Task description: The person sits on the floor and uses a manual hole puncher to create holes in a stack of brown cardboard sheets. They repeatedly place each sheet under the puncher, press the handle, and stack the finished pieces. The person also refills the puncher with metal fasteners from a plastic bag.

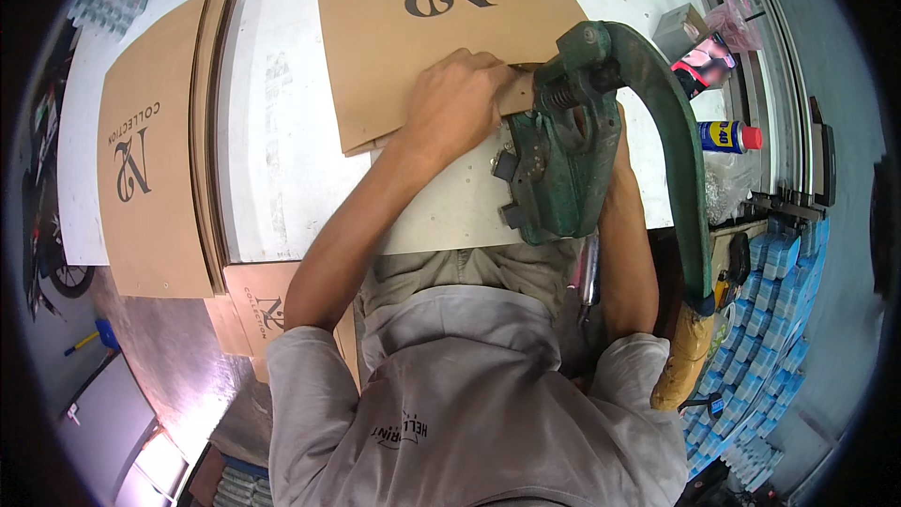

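Observation:
A flat brown paper bag (375, 47) with dark printing lies on the white table, its near right corner reaching into the jaw of a green hand-lever press (563, 188). My left hand (457, 99) grips the bag close to that corner, fingers bent over its edge. A small hole shows in the paper by the jaw. Behind the press body, my right hand (582, 120) is mostly hidden, and its fingers cannot be made out. The press's long curved lever ends in a tape-wrapped handle (683, 361) beside my right sleeve, with neither hand on it.
On the left stands a stack of similar brown bags (150, 160), with more bags (253, 305) below the table edge. To the right are a blue spray can (721, 136) with a red cap, a small grey box (678, 33) and blue-wrapped bundles (765, 319).

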